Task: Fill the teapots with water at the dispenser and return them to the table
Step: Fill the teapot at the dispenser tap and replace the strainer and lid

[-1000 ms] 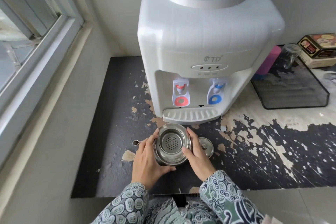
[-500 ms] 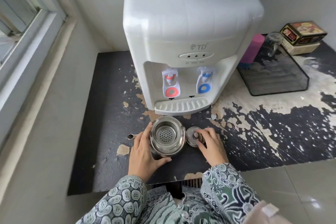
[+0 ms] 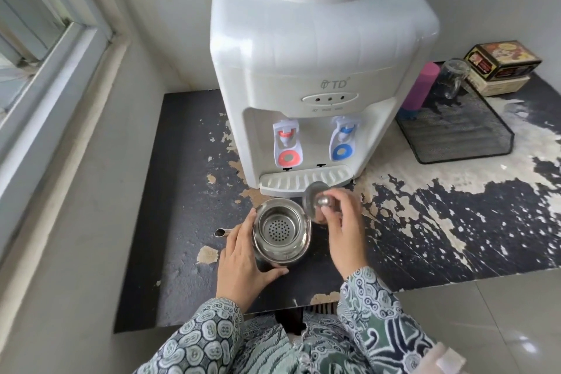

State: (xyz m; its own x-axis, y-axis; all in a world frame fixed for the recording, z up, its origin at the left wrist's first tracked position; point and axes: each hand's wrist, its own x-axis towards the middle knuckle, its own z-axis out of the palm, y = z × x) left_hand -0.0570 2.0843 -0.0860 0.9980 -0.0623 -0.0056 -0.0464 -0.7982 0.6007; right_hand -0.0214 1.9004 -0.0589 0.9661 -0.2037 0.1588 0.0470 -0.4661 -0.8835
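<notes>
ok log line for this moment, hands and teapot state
left hand: holds teapot | right hand: pinches lid by knob, tilted | teapot: open, in front of dispenser, strainer showing

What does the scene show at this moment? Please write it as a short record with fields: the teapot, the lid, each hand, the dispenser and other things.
teapot: steel teapot, open, strainer visible inside, standing on the worn dark surface before the dispenser
lid: lid, off the teapot, tilted, blurred
left hand: left hand holds the teapot's side
right hand: right hand pinches the lid's knob
dispenser: white water dispenser, red tap, blue tap; nothing under either tap
other: mesh tray, glass mug, pink bottle, boxes
</notes>
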